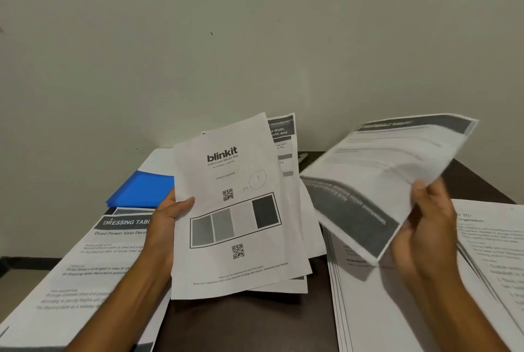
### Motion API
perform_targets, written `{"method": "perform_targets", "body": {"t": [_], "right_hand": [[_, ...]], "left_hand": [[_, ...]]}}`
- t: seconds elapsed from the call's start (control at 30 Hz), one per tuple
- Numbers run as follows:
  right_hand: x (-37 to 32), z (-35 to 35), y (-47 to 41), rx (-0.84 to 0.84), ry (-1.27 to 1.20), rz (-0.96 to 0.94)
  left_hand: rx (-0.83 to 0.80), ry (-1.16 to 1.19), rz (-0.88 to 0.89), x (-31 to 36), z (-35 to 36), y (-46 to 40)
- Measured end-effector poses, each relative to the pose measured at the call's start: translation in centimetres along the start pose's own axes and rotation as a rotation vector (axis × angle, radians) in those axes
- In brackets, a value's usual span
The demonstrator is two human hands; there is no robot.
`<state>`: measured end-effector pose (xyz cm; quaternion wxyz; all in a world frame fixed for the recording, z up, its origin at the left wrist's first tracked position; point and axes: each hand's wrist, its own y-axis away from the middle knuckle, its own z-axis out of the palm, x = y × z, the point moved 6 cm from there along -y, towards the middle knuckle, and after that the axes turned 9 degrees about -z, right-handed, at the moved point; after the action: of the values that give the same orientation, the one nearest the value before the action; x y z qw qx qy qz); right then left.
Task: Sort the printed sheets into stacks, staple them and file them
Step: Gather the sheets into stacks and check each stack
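The left hand (167,215) gripped a fanned bundle of printed sheets (238,210) by its left edge, thumb curled over the front and fingers behind, holding it up above the dark desk (243,323). The top sheet of that bundle carried a "blinkit" heading, two QR codes, a hand-drawn circle and a framed row of four grey blocks running from mid-grey to near-black. Behind it, other pages stuck out at the upper right, one with a dark header band and white lettering.

The right hand (428,227) pinched a separate sheet (380,181) near its lower right edge, fingers curled round the paper. This sheet was lifted and tilted, well apart from the bundle, and blurred; its dark header bands showed, but the wording could not be read, and it may have been more than one page.

On the desk to the left lay a stack of pages (85,272) headed "DRESSING TABLE", partly hidden by the left forearm. Just beyond it sat a blue folder (141,190), with a white sheet showing past its far edge. To the right, beneath the raised sheet, lay another stack of pages (377,309) with its edges slightly stepped, and at the far right a further printed stack (493,255) overlapped it. A plain pale wall (255,39) rose behind the desk.
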<state>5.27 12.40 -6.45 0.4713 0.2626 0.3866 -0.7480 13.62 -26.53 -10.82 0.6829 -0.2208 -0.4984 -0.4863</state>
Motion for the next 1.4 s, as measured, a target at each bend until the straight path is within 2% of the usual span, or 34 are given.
{"method": "perform_targets", "body": {"t": [0.13,0.3,0.57,0.73,0.8,0.97,1.13,1.23,1.4], "right_hand": [[-0.4,-2.1,-0.3,0.131,-0.234,0.118],[0.3,-2.1,0.0,0.139,-0.267,0.216],[0.4,-4.0,-0.6,0.227,-0.261,0.205],[2.3,-5.3,-1.1,0.248,-0.238,0.319],[2.3,-3.9,-0.5,0.107,-0.209,0.396],[2.8,-2.0,-1.1,-0.223,0.253,0.401],[3.8,-1.9,-1.4,-0.394,0.577,0.416],[4.1,-1.4,-1.4,-0.473,0.674,0.432],[5.2,-1.2,-0.9,-0.526,0.907,0.278]], "left_hand": [[0.003,0.023,0.006,0.1,-0.2,-0.2],[-0.004,0.013,0.019,0.3,-0.1,0.0],[0.016,-0.039,-0.008,0.2,-0.2,-0.2],[0.014,-0.09,-0.021,0.3,0.1,-0.2],[0.023,-0.114,-0.022,0.4,0.2,-0.3],[-0.013,-0.125,-0.028,0.5,0.5,0.4],[-0.019,-0.115,-0.048,0.6,-0.1,0.3],[-0.016,-0.129,-0.059,0.6,-0.4,-0.2],[0.004,-0.279,-0.133,-0.1,-0.5,-1.3]]}}
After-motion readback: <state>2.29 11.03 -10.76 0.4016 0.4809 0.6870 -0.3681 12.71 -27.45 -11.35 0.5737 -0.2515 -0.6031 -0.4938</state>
